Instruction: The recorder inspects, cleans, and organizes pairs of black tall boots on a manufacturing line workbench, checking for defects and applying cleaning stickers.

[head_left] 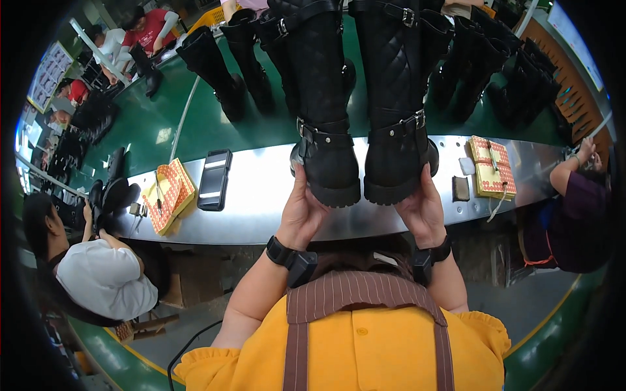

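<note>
Two tall black boots with quilted shafts and buckled straps stand side by side before me, heels toward me. The left boot (323, 111) has its sole in my left hand (306, 207), thumb up along its outer side. Around the sole of the right boot (394, 107) my right hand (420, 207) is curled the same way. Both hands are closed on the lower parts of the boots, and the fingers underneath are partly hidden. A dark band with a small box sits on each wrist.
A metal ledge (261, 195) edges the green table (153, 124). On it lie a phone-like black device (214, 180), yellow-and-red sticker sheets (171, 195), another sticker stack (492, 171) with a pen, and a small dark block (460, 189). More black boots (208, 72) stand behind. People sit at both sides.
</note>
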The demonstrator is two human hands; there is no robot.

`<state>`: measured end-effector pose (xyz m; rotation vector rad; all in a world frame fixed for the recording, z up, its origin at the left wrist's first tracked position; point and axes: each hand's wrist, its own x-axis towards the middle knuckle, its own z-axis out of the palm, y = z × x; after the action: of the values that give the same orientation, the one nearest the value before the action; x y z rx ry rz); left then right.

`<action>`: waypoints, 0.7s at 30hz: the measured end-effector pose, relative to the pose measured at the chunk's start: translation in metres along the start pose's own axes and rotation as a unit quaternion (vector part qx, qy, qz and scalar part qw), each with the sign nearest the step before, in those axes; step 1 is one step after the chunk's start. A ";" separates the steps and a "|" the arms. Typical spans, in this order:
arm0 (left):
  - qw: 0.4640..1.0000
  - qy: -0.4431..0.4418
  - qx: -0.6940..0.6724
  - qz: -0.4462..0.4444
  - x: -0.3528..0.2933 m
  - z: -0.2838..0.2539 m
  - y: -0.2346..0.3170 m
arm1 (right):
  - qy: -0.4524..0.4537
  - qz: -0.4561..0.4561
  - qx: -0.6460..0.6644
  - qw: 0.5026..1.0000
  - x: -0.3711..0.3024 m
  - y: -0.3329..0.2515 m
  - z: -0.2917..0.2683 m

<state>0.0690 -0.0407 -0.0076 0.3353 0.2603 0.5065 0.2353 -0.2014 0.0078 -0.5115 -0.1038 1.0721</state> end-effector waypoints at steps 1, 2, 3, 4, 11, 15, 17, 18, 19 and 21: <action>1.000 0.002 0.022 0.004 -0.001 0.001 0.000 | 0.005 -0.005 -0.002 1.000 0.000 0.001 0.001; 0.999 0.014 0.048 0.007 -0.001 0.003 0.001 | 0.015 -0.009 0.002 1.000 0.000 0.001 0.002; 0.999 0.006 0.043 0.008 -0.001 0.004 0.002 | 0.012 -0.008 -0.005 1.000 0.000 0.001 0.002; 0.999 -0.006 0.038 0.009 -0.002 0.005 0.002 | 0.014 -0.009 -0.006 1.000 0.000 0.002 0.002; 0.997 -0.025 0.067 0.040 0.001 -0.001 0.000 | 0.008 -0.019 -0.021 1.000 0.004 0.001 -0.008; 0.996 0.016 0.071 0.043 0.004 -0.005 -0.003 | -0.015 -0.010 -0.036 0.999 0.005 0.003 -0.012; 0.995 0.009 0.079 0.053 0.005 -0.005 -0.004 | 0.002 -0.015 -0.040 0.999 0.006 0.004 -0.013; 0.996 0.014 0.077 0.046 0.005 -0.005 -0.004 | 0.033 -0.010 -0.040 0.999 0.007 0.004 -0.013; 0.996 0.044 0.073 0.033 0.006 -0.005 -0.005 | 0.040 -0.012 -0.040 0.998 0.007 0.004 -0.013; 0.996 0.026 0.078 0.044 0.006 -0.007 -0.005 | 0.012 -0.023 -0.051 0.998 0.008 0.003 -0.015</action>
<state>0.0742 -0.0403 -0.0171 0.4877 0.3368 0.5828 0.2412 -0.1990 -0.0083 -0.6100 -0.1489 1.0200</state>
